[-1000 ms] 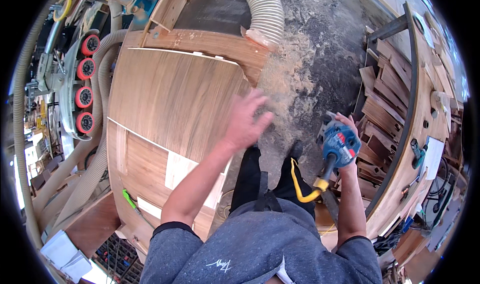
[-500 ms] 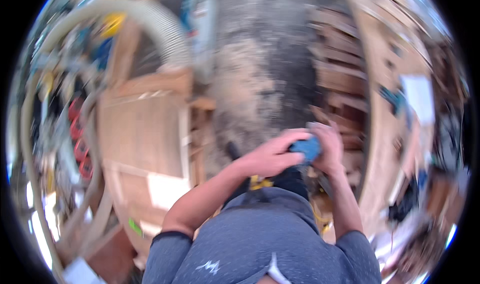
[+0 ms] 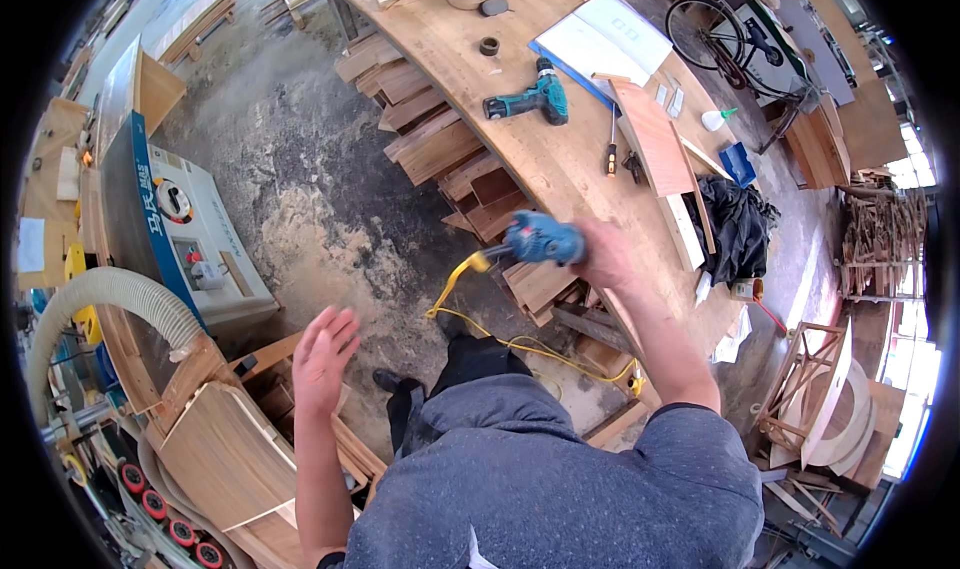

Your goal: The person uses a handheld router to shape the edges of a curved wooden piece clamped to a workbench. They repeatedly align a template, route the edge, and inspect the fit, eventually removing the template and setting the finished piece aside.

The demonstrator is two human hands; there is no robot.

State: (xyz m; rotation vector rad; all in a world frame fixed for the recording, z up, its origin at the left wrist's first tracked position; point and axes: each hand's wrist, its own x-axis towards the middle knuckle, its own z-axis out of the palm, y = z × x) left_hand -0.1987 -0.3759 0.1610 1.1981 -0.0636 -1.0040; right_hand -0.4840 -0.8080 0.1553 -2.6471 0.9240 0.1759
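The hands are now standing well apart, no longer meeting as they were half a second ago: the left hand [image 3: 322,365] is floating with fingers extended, the right hand [image 3: 605,256] is clasping the power tool [image 3: 545,239]. The desk [image 3: 560,169] is filling more of the view. Blue, rounded and dark-necked, the tool is hovering before its edge, lying nearly sideways, its yellow cord [image 3: 478,262] end pointing left.

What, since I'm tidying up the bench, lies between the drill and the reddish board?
In the head view, a screwdriver lies on the bench between the drill and the reddish board.
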